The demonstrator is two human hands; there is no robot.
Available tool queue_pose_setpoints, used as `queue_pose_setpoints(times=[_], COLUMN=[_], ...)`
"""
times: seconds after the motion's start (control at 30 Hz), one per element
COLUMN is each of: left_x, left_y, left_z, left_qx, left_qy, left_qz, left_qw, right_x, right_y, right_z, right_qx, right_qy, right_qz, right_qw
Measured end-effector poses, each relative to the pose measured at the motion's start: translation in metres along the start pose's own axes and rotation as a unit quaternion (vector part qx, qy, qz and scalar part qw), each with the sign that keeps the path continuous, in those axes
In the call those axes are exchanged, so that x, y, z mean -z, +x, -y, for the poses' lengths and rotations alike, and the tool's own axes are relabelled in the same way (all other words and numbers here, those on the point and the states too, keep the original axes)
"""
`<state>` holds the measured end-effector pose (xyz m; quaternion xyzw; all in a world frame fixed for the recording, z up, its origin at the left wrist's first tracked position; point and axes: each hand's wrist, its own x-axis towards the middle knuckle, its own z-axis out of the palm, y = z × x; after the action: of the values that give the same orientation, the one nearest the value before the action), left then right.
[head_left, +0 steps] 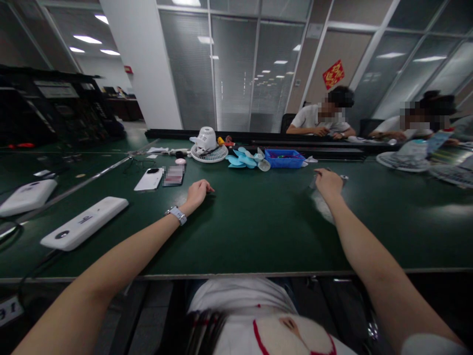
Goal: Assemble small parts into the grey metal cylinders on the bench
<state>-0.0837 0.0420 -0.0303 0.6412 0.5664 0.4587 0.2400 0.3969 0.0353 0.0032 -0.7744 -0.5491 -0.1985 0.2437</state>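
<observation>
Both my arms reach out over a dark green table (251,231). My left hand (197,192), with a watch on its wrist, rests on the mat with the fingers curled together; nothing shows in them. My right hand (328,182) lies further right, fingers closed around a small grey, shiny item (343,178) that I cannot name. Beyond the hands sit a white fan housing (207,144), loose light-blue fan blades (244,159) and a blue tray (284,159) of small parts.
A white phone (150,179) and a second phone (173,175) lie left of my left hand. Two white flat devices (84,223) (27,196) lie at the left. Two people sit across the table at the back right, with fan parts (406,157) nearby.
</observation>
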Motion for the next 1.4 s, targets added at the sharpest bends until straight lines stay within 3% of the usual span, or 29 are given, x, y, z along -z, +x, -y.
queue_pose_setpoints(times=[0.4, 0.7, 1.1, 1.4], left_x=[0.0, 0.001, 0.0, 0.001], left_y=[0.001, -0.002, -0.003, -0.003], left_z=[0.0, -0.003, -0.008, -0.008], left_qx=[0.006, 0.013, 0.01, 0.019], left_qy=[-0.004, 0.005, 0.01, 0.001], left_qz=[0.001, 0.006, 0.007, 0.011], left_qw=[1.0, 1.0, 1.0, 1.0], right_x=[0.001, -0.004, 0.007, -0.003], right_y=[-0.001, -0.005, -0.011, -0.003], right_z=[-0.001, 0.002, 0.023, 0.008], right_qx=[0.007, 0.049, 0.038, 0.046], right_qy=[-0.025, -0.051, -0.136, -0.109], right_qz=[0.009, -0.002, 0.059, 0.061], right_qw=[1.0, 0.997, 0.988, 0.991])
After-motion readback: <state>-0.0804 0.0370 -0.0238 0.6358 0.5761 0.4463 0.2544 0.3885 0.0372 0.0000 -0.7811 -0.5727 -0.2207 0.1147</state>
